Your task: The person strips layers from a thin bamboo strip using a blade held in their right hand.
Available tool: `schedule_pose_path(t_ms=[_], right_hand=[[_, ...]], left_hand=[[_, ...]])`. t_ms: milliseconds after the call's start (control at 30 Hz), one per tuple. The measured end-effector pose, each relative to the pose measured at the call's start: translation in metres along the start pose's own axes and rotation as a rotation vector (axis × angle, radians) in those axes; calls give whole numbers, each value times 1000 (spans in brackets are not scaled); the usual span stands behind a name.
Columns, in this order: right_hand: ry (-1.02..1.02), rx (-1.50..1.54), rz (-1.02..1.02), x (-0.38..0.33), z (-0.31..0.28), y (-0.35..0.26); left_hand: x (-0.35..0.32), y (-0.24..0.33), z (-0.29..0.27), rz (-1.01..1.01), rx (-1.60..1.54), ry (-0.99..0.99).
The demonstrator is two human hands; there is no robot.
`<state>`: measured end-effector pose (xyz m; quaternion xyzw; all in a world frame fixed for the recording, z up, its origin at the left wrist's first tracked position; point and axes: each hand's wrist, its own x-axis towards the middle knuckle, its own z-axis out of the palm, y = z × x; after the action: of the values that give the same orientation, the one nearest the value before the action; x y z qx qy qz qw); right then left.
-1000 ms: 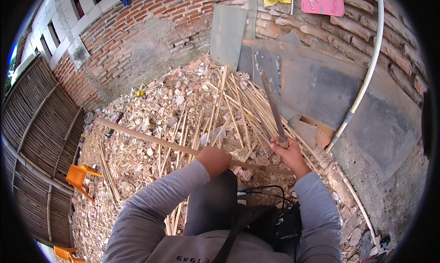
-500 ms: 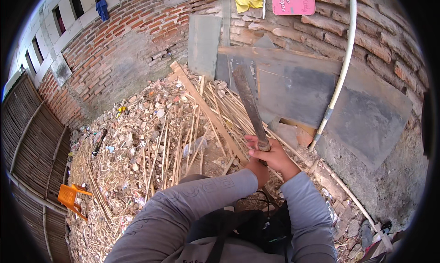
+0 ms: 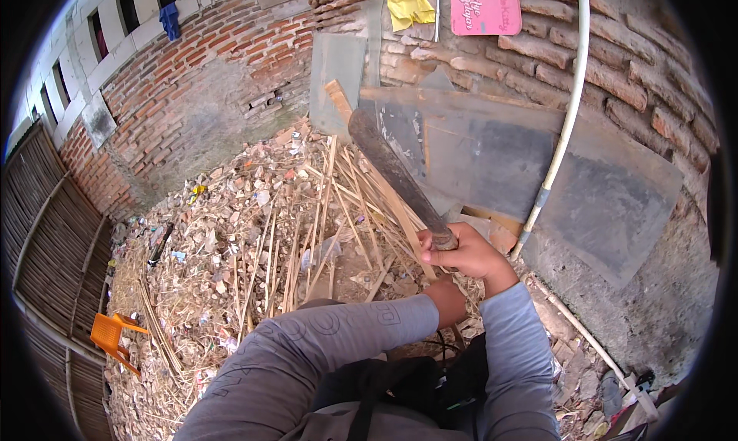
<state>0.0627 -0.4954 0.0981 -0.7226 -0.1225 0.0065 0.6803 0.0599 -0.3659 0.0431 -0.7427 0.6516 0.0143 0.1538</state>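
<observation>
My right hand [image 3: 473, 255] is closed round the handle of a machete [image 3: 396, 176]. Its dark, worn blade slants up and to the left. Below it, my left hand [image 3: 446, 302] grips the near end of a long flat bamboo slat [image 3: 336, 95], its fingers mostly hidden. That slat runs up and away behind the blade, which covers much of its middle. Blade and slat lie almost in line in this view; whether they touch, I cannot tell. Several thin bamboo strips [image 3: 326, 203] lie on the ground beyond my hands.
Rubble [image 3: 207, 249] and litter cover the ground to the left. Dark sheet panels [image 3: 492, 149] lean on the brick wall [image 3: 615, 76] at right, behind a white pipe [image 3: 565, 137]. An orange plastic chair [image 3: 109, 333] stands at far left by a bamboo fence [image 3: 50, 210].
The machete blade has tipped to the left, and my right hand's fingers have closed more round its handle. My left hand and the slat have shifted right, the slat standing steeper.
</observation>
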Motion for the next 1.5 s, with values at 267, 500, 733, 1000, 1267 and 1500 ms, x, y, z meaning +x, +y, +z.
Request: schedule_pose_path(t_ms=[267,500,733,1000,1267,1500], right_hand=[[26,-236,-202,20,16,-24],[303,-374,-266,18,3,-54],[527,-82,-434,25,-5,-95],[644,398,-652,14,-19,-135],[1049,-264,-166,-17,-55,-80],[336,-705,40,-7,37,16]], left_hand=[[-5,-13,17,84,55,238],[-63,-30,42,36,-322,603],[-73,-59,52,-575,-617,730],[-86,-127,56,-489,-1442,524],[-199,-120,18,-736,-1042,390],[-292,-34,70,-985,-1160,273]])
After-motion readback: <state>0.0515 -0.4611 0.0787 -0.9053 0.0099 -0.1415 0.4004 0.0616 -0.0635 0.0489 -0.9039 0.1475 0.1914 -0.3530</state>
